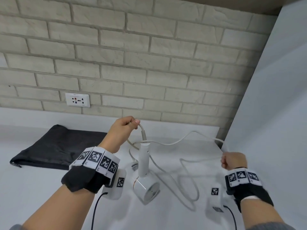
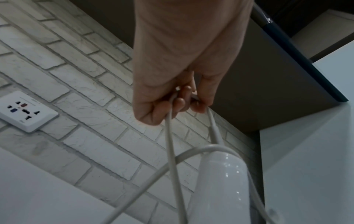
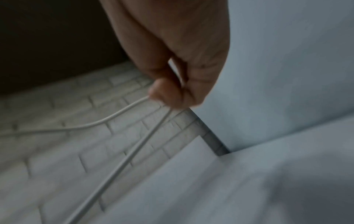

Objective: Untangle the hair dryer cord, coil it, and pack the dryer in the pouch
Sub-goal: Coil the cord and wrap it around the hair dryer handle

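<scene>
A white hair dryer (image 1: 144, 173) stands head-down on the white counter (image 1: 41, 188), its handle (image 2: 220, 186) pointing up. The white cord (image 1: 174, 173) leaves the handle top, loops around it and trails in loose bends to the right. My left hand (image 1: 123, 128) is raised above the handle and pinches the cord (image 2: 170, 136) just past its thick sleeve. My right hand (image 1: 233, 161), near the right wall, grips another stretch of the cord (image 3: 122, 163) in a closed fist. A black pouch (image 1: 54, 146) lies flat on the counter at the left.
A brick wall (image 1: 132, 55) runs behind the counter with a white socket plate (image 1: 77, 100) low on it. A pale vertical panel (image 1: 274, 97) closes the right side, close to my right hand.
</scene>
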Available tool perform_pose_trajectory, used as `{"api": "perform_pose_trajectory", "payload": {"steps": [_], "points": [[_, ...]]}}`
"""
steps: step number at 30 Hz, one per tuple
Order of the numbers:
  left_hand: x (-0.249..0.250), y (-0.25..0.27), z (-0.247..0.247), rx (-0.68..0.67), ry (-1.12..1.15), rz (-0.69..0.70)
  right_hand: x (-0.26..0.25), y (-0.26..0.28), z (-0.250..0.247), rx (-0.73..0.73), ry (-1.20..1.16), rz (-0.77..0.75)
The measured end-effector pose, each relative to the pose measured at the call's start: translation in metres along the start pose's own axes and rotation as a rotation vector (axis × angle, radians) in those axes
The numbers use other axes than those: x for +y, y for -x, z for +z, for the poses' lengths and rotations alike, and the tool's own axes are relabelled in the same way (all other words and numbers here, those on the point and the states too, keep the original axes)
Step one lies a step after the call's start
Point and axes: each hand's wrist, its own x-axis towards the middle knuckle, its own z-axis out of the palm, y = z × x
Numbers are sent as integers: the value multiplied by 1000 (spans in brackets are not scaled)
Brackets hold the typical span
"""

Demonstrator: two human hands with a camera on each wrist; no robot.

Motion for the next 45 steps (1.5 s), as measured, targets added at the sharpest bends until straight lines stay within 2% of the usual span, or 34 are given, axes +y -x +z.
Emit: {"api": "perform_pose_trajectory", "payload": {"steps": [2, 4, 6, 8, 9, 10, 11, 13, 15, 17, 20, 23, 25, 28, 33, 36, 40, 42, 45], "points": [[2, 1, 4, -23, -1, -5, 13, 7, 9, -180, 392, 1], [4, 2, 8, -41, 0, -12, 16, 21, 21, -191, 752, -146], [5, 2, 11, -49, 2, -12, 4, 39, 32, -204, 749, -259], [6, 2, 13, -44, 1, -10, -15, 70, 45, -168, 558, -596], [7, 2, 15, -40, -1, -8, -25, 87, 53, -238, 450, -750], [8, 1, 16, -38, -6, -6, -36, 108, 60, -356, 357, -840], [8, 1, 17, -36, -12, -5, -47, 128, 67, -495, 343, -862], [10, 1, 19, -39, -18, -5, -57, 152, 81, -694, 524, -839], [10, 1, 18, -44, -34, -4, -55, 159, 91, -675, 769, -895], [10, 1, 15, -43, -50, -4, -54, 162, 92, -626, 695, -965], [8, 0, 9, -30, -66, -18, -62, 163, 77, -649, 279, -935], [6, -1, 5, -26, -64, -31, -80, 155, 52, -566, -108, -869], [7, -1, 4, -31, -58, -34, -89, 141, 36, -492, -215, -844], [8, -2, 3, -52, -61, -53, -86, 119, 16, -468, -282, -794], [9, -4, -3, 21, -69, -82, -91, 103, -15, -324, -752, -711], [11, -4, -3, 13, -58, -82, -90, 95, -16, -286, -602, -615], [11, -2, 0, -43, -31, -81, -76, 88, 5, -357, -270, -522], [11, 0, 0, -87, -30, -64, -74, 87, 16, -343, -216, -520], [13, 3, 0, -132, -35, -34, -77, 84, 32, -238, -255, -566]]}}
